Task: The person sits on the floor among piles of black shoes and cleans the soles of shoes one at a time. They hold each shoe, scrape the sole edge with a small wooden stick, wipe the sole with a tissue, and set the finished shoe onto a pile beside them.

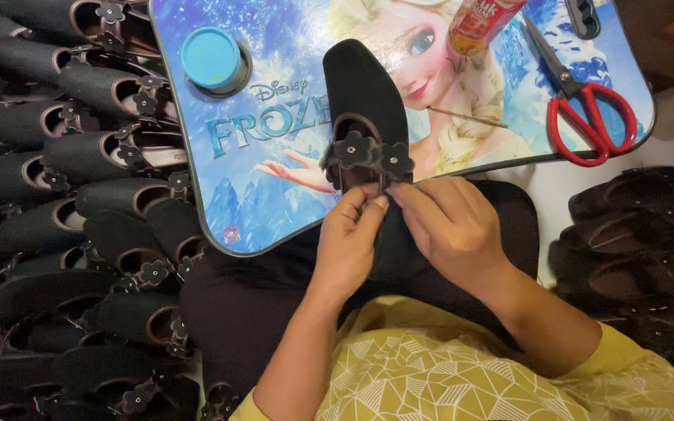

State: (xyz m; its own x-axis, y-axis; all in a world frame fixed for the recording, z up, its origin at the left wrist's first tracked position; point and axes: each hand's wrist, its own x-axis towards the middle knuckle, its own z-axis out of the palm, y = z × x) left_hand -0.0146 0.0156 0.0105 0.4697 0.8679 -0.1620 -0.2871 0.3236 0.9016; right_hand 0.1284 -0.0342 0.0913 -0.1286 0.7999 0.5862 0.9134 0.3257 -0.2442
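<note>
I am observing a black slip-on shoe (356, 86) lying on the edge of a blue printed lap tray (274, 179), toe pointing away from me and heel toward my lap, so its long axis is running nearly straight out from the body. A strap carrying two dark flower ornaments (368, 152) is crossing the shoe's opening. The shoe is sitting directly ahead of both hands, just beyond the fingertips.

My left hand (349, 238) is pinching the near end of the strap from the left, fingers closed on it. My right hand (446, 226) is meeting it from the right, thumb and forefinger closed at the same spot; whether it is gripping the strap itself or a small part hidden between the fingers, I cannot tell. Both hands are equally near the shoe, touching at the heel end.

On the tray, a round teal-lidded pot (212, 58) is standing at the far left, lid on, contents hidden. A tube of glue (481, 23) is lying at the far edge, a thin stick (470, 117) beside the shoe, and red-handled scissors (587, 109) to the right, blades closed.

Rows of finished black shoes (79, 195) are being stacked on my left; a smaller pile of dark shoes (633, 234) is lying on my right.
</note>
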